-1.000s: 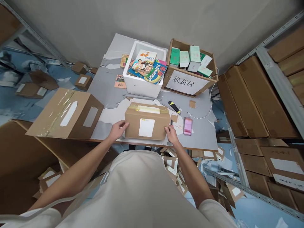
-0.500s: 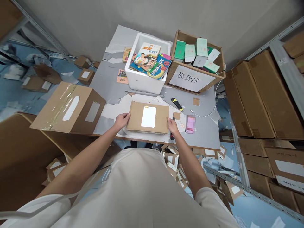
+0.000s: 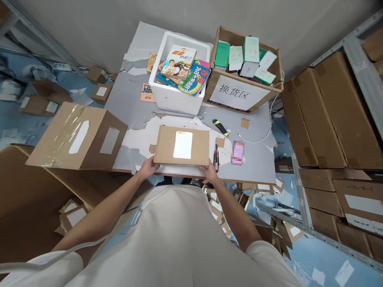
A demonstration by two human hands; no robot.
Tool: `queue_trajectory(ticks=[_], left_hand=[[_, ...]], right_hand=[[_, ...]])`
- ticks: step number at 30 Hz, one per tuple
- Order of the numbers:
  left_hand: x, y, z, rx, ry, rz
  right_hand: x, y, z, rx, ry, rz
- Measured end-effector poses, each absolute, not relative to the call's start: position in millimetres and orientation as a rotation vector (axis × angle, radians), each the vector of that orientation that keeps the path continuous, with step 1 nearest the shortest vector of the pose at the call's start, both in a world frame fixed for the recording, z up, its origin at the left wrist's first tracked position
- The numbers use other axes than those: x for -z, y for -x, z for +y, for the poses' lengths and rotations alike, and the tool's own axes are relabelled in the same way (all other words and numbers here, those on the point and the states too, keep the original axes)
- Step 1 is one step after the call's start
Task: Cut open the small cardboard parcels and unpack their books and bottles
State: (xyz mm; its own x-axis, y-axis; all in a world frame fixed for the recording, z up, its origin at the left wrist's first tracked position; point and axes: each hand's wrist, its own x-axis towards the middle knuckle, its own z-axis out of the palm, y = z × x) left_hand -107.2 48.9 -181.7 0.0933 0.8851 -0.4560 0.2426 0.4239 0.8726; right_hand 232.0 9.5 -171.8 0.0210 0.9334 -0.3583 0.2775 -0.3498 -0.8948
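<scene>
A flat brown cardboard package (image 3: 164, 145) with a white label lies in front of me at the table's near edge. My left hand (image 3: 147, 168) grips its near left corner, fingers partly hidden beneath it. At the near right corner, my right hand (image 3: 210, 171) holds the package the same way, its fingertips under the edge. Close to the right hand lies a red and black utility knife (image 3: 216, 158). A black and yellow box cutter (image 3: 220, 128) rests farther back.
Behind stand a white foam box (image 3: 179, 99) of books and a carton (image 3: 239, 92) of green and white boxes. A taped carton (image 3: 68, 135) is at left. A white cable (image 3: 260, 140) and a blurred pink item (image 3: 238, 153) lie at right. Shelves of cartons (image 3: 332, 115) flank the table.
Both hands have slid from the package's sides to its near corners, with fingers now under the edge. The utility knife at right is more fully visible. The view has shifted slightly.
</scene>
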Motion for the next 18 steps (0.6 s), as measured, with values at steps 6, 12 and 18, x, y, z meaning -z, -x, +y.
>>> queue_trajectory(ticks=[6, 12, 18], left_hand=[[147.4, 103.7, 59.6, -0.721, -1.136, 1.450], [104.3, 91.1, 96.4, -0.718, -1.434, 1.800], [99.4, 69.5, 116.4, -0.643, -1.451, 1.905]], right_hand=[[142.3, -240.3, 26.0, -1.178, 1.768, -1.444], [84.2, -239.5, 82.9, -0.833, 1.973, -1.721], [87.8, -243.5, 121.0, -1.060, 2.070, -1.700]])
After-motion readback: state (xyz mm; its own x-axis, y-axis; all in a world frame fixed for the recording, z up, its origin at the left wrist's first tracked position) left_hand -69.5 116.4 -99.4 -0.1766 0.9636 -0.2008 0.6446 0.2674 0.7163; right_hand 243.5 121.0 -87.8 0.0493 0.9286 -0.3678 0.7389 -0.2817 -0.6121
